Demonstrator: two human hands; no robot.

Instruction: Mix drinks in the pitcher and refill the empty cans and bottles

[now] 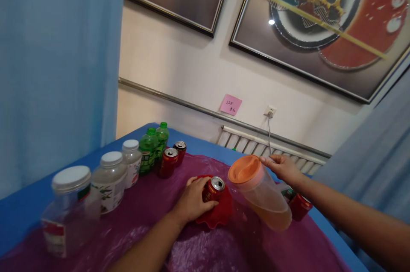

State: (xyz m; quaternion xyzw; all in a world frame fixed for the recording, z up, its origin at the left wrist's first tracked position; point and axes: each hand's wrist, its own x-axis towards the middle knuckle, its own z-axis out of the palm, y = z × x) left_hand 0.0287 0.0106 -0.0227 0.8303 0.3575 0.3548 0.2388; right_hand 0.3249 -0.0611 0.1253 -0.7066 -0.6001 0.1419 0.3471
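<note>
Blue counter under purple sheet, jars and bottles at 9 o'clock. Left hand, fingers wrapped round red can on red dish, center. Right hand at 3 o'clock grips tilted pitcher, orange lid, amber liquid.

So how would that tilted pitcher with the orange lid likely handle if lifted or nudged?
The pitcher looks roughly a third full of amber liquid, so it is probably moderately heavy, and the load would slosh. Its clear walls look like stiff plastic. Leaning over, held by the right hand, it would likely tip if released.
</note>
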